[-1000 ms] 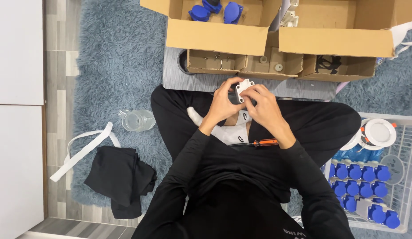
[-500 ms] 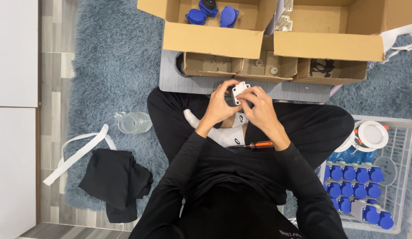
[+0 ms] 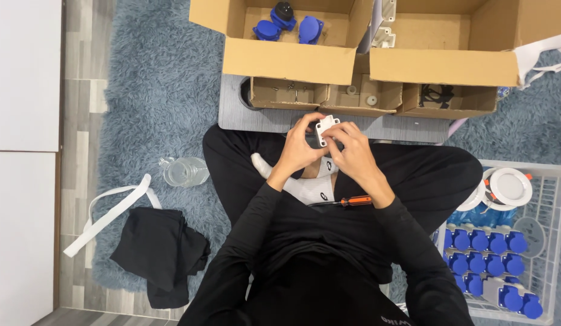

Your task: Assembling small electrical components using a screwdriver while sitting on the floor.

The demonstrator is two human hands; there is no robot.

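Both hands meet over my crossed legs around a small white square part with a dark body. My left hand cups it from the left and my right hand pinches it from the right. An orange-handled screwdriver lies on my lap just below my right wrist.
Two open cardboard boxes stand ahead, the left one with blue caps; small trays of parts sit on a grey board. A wire basket of several blue parts is at right. A clear bottle and black cloth lie left.
My hands stay closed around the small part with only slight finger shifts. The view has drifted a little; nothing was picked up or put down.
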